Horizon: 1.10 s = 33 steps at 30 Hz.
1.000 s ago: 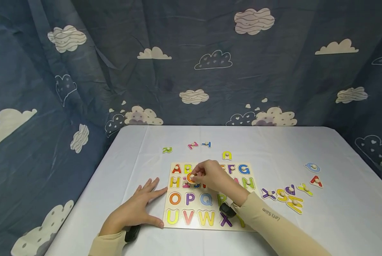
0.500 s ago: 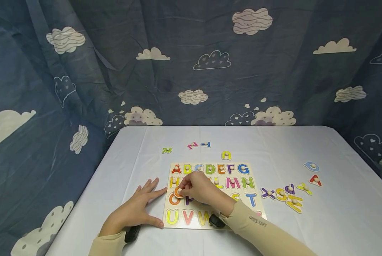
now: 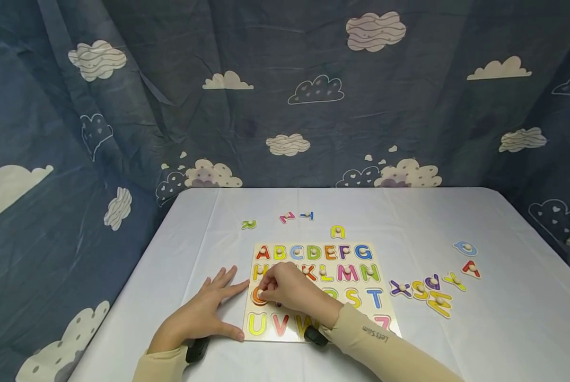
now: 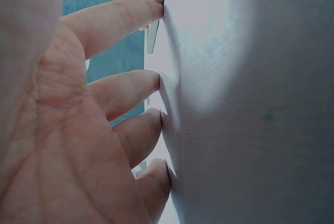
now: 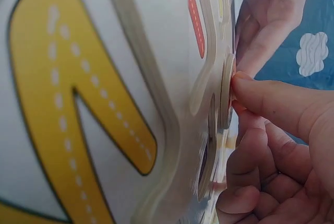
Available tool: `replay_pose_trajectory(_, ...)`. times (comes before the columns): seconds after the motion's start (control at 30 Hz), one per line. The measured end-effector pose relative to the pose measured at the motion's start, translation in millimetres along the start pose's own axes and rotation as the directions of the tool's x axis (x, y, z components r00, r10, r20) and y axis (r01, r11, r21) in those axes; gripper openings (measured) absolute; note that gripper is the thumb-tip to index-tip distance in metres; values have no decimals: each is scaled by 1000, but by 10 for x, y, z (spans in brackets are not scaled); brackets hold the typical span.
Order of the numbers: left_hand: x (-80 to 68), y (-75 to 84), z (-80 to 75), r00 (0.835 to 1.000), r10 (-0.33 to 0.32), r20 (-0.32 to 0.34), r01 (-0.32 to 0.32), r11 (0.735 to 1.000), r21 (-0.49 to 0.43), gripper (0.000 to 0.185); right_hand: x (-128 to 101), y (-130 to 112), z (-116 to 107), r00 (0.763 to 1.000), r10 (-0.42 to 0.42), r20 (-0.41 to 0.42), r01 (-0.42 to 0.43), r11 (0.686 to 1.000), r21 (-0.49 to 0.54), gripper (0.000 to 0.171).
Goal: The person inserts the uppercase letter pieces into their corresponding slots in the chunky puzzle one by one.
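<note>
Just over the left end of the board's third row, my right hand pinches an orange letter O piece by its knob. The right wrist view has that piece edge-on at the board's face, between thumb and finger. The wooden alphabet board lies flat, with knobbed letters in its two upper rows. My left hand is spread on the table, index fingertip and thumb at the board's left edge. In the left wrist view, its fingertips rest on the white cloth. My right hand hides some middle letters.
Loose knobbed letters lie behind the board: a green R, a pink Z, a blue T and a yellow U. Several more lie to its right, including a purple X and yellow S.
My right hand has carried the orange O leftward and toward me, from the second row down to the O recess in the third row. My left hand has stayed put.
</note>
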<state>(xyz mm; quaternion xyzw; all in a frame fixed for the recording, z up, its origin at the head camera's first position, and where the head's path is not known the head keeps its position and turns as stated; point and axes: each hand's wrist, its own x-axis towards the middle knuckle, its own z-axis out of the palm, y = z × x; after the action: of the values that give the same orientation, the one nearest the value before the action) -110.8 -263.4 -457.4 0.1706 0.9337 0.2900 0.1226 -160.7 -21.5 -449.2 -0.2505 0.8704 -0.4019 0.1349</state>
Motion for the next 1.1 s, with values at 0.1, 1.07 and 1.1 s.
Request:
replay_pose_trajectory(0.1, -9, 4, -5, 1000, 13, -4, -14, 1000, -15, 111, -5, -16, 4, 1000, -6, 14, 6, 1000, 9, 13)
replay_pose_trajectory(1.07, -7, 48, 11, 1000, -15, -12, 15, 1000, 21, 115, -835, 514, -1179, 988, 82, -130, -93, 992, -79, 18)
replay_pose_trajectory(1.1, -7, 50, 14, 1000, -14, -12, 14, 1000, 21, 115, -907, 567, -1248, 985, 97, -146, -110, 990, -84, 18)
